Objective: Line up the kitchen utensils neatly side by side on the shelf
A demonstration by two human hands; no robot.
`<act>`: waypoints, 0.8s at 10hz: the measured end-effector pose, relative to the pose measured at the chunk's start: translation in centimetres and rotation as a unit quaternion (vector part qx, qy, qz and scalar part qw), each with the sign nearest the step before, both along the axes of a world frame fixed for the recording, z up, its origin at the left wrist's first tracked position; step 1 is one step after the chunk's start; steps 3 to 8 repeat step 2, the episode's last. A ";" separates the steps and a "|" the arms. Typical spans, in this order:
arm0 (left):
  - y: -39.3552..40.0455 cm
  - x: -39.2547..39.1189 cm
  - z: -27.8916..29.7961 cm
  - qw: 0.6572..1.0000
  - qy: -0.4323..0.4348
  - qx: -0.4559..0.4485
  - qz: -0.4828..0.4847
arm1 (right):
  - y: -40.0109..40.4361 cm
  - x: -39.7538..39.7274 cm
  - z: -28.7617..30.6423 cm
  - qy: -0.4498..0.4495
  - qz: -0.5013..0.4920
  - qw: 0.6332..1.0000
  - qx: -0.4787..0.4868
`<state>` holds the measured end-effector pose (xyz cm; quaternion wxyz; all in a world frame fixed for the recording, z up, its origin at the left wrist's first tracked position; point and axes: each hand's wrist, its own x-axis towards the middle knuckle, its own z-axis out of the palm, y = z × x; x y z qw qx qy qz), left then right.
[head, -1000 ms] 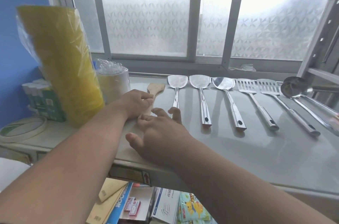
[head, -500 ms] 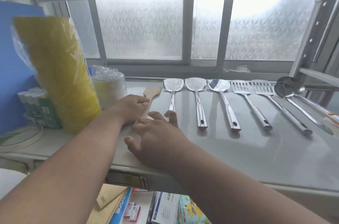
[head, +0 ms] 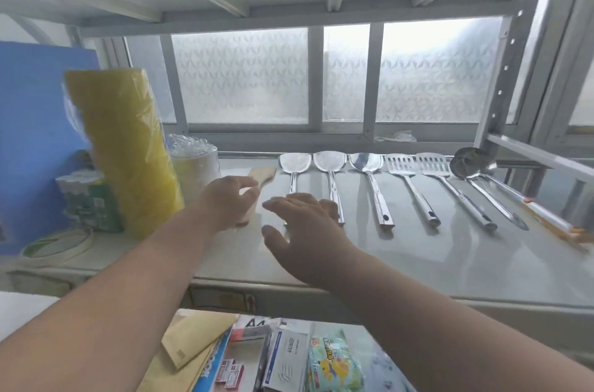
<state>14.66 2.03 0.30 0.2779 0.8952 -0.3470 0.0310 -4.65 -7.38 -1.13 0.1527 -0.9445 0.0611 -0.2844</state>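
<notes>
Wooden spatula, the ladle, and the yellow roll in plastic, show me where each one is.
wooden spatula (head: 264,174), head view, on its flat blade.
ladle (head: 470,160), head view, on its bowl.
yellow roll (head: 125,147), head view, on its wrapped side.

Lighting: soft daylight through frosted window (head: 244,76) beyond the hands; pale glare on shelf (head: 418,263) right of right hand (head: 302,227). Edges bowed, slightly blurred.

"A4" on a paper pack (head: 254,327) (lower shelf).
</notes>
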 end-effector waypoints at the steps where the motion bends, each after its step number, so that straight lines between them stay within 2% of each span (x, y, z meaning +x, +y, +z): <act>1: 1.5 -3.7 0.5 0.997 -0.058 -0.020 -0.040 | -1.7 -3.5 0.2 -0.020 -0.030 0.999 -0.009; 2: 2.3 -7.1 1.1 0.989 -0.090 -0.076 -0.085 | -3.8 -6.8 0.8 -0.035 -0.049 0.998 -0.026; 8: 2.3 -7.1 1.1 0.989 -0.090 -0.076 -0.085 | -3.8 -6.8 0.8 -0.035 -0.049 0.998 -0.026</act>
